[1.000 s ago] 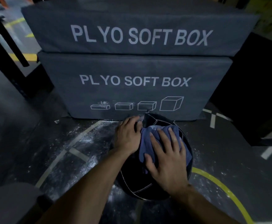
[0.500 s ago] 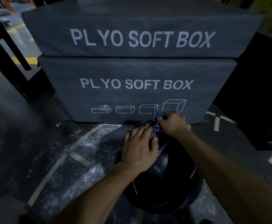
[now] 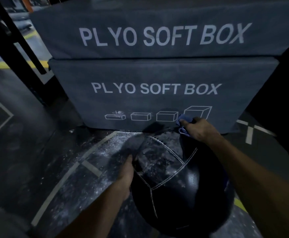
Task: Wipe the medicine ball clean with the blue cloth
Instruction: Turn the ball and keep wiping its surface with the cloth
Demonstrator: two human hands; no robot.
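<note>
**Right hand bunched on cloth at far edge of ball; boxes close behind**

The right hand (image 3: 197, 128) is seen reached across to the far upper edge of the ball (image 3: 178, 182), fingers curled round a bunched blue cloth (image 3: 185, 120). Part of the cloth is shown poking out above the knuckles and a small fold below them. The cloth is held against the top of the ball, just in front of the lower box (image 3: 157, 100).

The left hand (image 3: 127, 176) is laid against the ball's left side, thumb along the seam; its fingers are hidden behind the ball, so how far they are curled cannot be told.

The ball is black, with pale stitched seams, and is dusted with white powder on its upper left panel. It rests on the floor (image 3: 37, 152), close in front of the lower box; whether the two touch cannot be told.

Two grey padded boxes are stacked directly behind, the upper box (image 3: 157, 19) overhanging slightly. Both are printed "PLYO SOFT BOX"; the lower one also carries four box outlines.

White powder is scattered on the dark floor left of the ball, across pale painted lines. A black frame post (image 3: 11, 40) is noted at far left.
</note>
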